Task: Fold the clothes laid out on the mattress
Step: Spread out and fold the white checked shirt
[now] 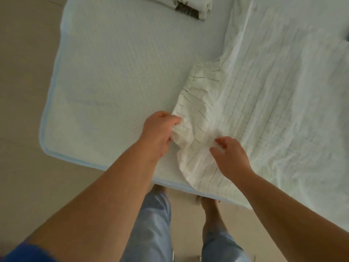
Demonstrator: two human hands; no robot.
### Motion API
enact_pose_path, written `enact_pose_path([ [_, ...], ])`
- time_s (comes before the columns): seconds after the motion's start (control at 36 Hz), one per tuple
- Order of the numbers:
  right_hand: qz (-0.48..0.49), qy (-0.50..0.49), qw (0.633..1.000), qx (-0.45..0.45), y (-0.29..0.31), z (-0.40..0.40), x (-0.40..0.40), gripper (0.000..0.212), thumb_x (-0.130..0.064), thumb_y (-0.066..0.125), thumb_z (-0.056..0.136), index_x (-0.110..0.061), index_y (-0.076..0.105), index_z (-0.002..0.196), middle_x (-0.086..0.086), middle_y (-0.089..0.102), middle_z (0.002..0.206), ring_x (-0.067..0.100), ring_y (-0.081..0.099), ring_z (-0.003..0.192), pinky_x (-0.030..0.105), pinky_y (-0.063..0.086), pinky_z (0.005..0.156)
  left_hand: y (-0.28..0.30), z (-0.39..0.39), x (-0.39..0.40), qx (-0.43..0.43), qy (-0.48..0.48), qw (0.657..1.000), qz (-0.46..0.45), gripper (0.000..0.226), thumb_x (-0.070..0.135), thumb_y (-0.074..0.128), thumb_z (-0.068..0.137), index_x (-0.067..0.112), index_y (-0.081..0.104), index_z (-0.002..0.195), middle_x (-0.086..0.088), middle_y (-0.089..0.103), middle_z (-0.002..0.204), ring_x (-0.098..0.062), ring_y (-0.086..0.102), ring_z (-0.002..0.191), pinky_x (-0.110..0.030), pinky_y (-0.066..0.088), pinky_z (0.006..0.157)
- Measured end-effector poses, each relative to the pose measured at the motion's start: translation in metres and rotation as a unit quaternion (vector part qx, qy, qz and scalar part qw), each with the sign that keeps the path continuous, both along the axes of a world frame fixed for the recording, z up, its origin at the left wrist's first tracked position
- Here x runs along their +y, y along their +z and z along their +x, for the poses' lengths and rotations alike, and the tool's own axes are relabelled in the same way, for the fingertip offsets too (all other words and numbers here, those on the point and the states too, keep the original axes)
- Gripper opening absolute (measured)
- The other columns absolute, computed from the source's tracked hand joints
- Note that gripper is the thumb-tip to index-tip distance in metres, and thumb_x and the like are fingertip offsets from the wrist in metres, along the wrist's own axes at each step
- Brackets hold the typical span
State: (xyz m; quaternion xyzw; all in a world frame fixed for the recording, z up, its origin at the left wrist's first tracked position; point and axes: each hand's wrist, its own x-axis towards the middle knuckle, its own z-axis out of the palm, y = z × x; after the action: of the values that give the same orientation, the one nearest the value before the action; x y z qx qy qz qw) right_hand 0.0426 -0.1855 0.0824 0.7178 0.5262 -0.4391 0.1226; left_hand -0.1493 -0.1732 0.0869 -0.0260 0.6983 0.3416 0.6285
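Observation:
A large white garment with thin dark stripes [264, 95] lies spread and wrinkled over the right half of the white mattress [117, 76]. Its bunched sleeve [198, 103] reaches toward the mattress's near edge. My left hand [158, 133] grips the crumpled end of that sleeve. My right hand [230, 156] pinches the fabric just to the right, close to the near edge, where the cloth hangs slightly over the side.
A folded white garment with dark markings [187, 6] sits at the far edge of the mattress. The mattress's light blue trim [47, 118] runs along its left and near sides. Beige floor [22, 91] surrounds it, with my legs and bare feet [207, 203] below.

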Motion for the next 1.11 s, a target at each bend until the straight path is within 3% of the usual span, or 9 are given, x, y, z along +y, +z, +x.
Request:
enact_pose_path([
  [0.11, 0.001, 0.052, 0.999, -0.012, 0.002, -0.006, -0.004, 0.038, -0.031, 0.057, 0.089, -0.021, 0.052, 0.126, -0.005, 0.048, 0.124, 0.014, 0.044, 0.117, 0.032, 0.038, 0.102, 0.012, -0.033, -0.019, 0.264, -0.083, 0.96, 0.052, 0.033, 0.006, 0.063, 0.071, 0.025, 0.039, 0.057, 0.014, 0.041, 0.047, -0.006, 0.036, 0.044, -0.019, 0.031, 0.04],
  [0.19, -0.005, 0.098, 0.995, -0.019, 0.0, -0.013, -0.004, 0.037, -0.031, 0.055, 0.09, -0.022, 0.052, 0.126, -0.005, 0.048, 0.127, 0.014, 0.041, 0.12, 0.029, 0.033, 0.101, 0.008, -0.044, -0.039, 0.379, -0.151, 0.912, 0.042, 0.022, 0.006, 0.06, 0.073, 0.022, 0.044, 0.07, -0.001, 0.053, 0.072, -0.016, 0.045, 0.062, -0.025, 0.033, 0.052],
  [0.33, -0.021, 0.124, 0.992, -0.025, -0.005, -0.018, 0.006, 0.033, -0.033, 0.054, 0.09, -0.022, 0.055, 0.122, -0.007, 0.053, 0.119, 0.012, 0.047, 0.11, 0.025, 0.036, 0.092, -0.004, -0.049, -0.046, 0.385, -0.187, 0.902, -0.062, 0.052, 0.016, 0.068, 0.076, 0.011, 0.048, 0.124, -0.009, 0.048, 0.118, -0.026, 0.053, 0.096, -0.037, 0.048, 0.079],
  [0.42, 0.005, 0.121, 0.993, -0.01, -0.003, -0.018, 0.016, 0.029, -0.031, 0.054, 0.091, -0.023, 0.057, 0.118, -0.015, 0.049, 0.098, 0.005, 0.046, 0.093, 0.02, 0.035, 0.081, -0.001, -0.049, -0.032, 0.455, -0.251, 0.854, -0.003, 0.058, 0.021, 0.067, 0.078, 0.01, 0.046, 0.131, -0.011, 0.048, 0.127, -0.027, 0.046, 0.115, -0.042, 0.038, 0.095],
  [0.56, 0.088, 0.116, 0.989, 0.031, 0.006, -0.027, 0.049, 0.024, -0.025, 0.055, 0.091, -0.025, 0.057, 0.115, -0.017, 0.052, 0.094, -0.003, 0.048, 0.085, 0.008, 0.032, 0.067, 0.007, -0.032, 0.004, 0.464, -0.348, 0.797, 0.169, 0.048, 0.015, 0.065, 0.08, 0.007, 0.052, 0.126, -0.009, 0.054, 0.124, -0.026, 0.048, 0.117, -0.035, 0.034, 0.096],
  [0.69, 0.133, 0.133, 0.981, 0.048, 0.009, -0.042, 0.115, 0.029, -0.027, 0.055, 0.091, -0.023, 0.054, 0.12, -0.01, 0.053, 0.105, 0.005, 0.051, 0.092, 0.019, 0.036, 0.077, -0.012, -0.032, 0.058, 0.349, -0.321, 0.873, 0.117, 0.066, 0.035, 0.062, 0.084, 0.016, 0.036, 0.141, -0.004, 0.047, 0.135, -0.021, 0.046, 0.122, -0.034, 0.037, 0.101],
  [0.81, 0.213, 0.111, 0.97, 0.029, 0.004, -0.055, 0.18, 0.042, -0.034, 0.056, 0.091, -0.019, 0.049, 0.129, 0.001, 0.046, 0.129, 0.015, 0.047, 0.113, 0.031, 0.041, 0.095, -0.022, -0.037, 0.105, 0.229, -0.283, 0.928, 0.083, 0.045, 0.049, 0.059, 0.081, 0.022, 0.058, 0.117, 0.005, 0.056, 0.105, -0.015, 0.056, 0.096, -0.032, 0.046, 0.081],
  [0.89, 0.28, 0.093, 0.955, 0.013, -0.001, -0.064, 0.231, 0.054, -0.045, 0.054, 0.089, -0.019, 0.041, 0.135, 0.002, 0.037, 0.138, 0.018, 0.034, 0.129, 0.032, 0.03, 0.104, -0.029, -0.036, 0.123, 0.233, -0.302, 0.921, 0.082, 0.028, 0.044, 0.06, 0.077, 0.016, 0.064, 0.074, 0.008, 0.055, 0.067, -0.004, 0.055, 0.055, -0.02, 0.038, 0.052],
  [1.11, 0.15, 0.171, 0.973, -0.03, -0.003, -0.092, 0.329, 0.054, -0.042, 0.061, 0.087, -0.005, 0.052, 0.125, 0.011, 0.056, 0.121, 0.028, 0.054, 0.109, 0.029, 0.038, 0.077, -0.038, -0.03, 0.115, 0.282, -0.321, 0.896, 0.125, 0.035, 0.044, 0.063, 0.08, 0.015, 0.051, 0.064, 0.013, 0.04, 0.041, 0.001, 0.038, 0.035, -0.014, 0.033, 0.04],
])
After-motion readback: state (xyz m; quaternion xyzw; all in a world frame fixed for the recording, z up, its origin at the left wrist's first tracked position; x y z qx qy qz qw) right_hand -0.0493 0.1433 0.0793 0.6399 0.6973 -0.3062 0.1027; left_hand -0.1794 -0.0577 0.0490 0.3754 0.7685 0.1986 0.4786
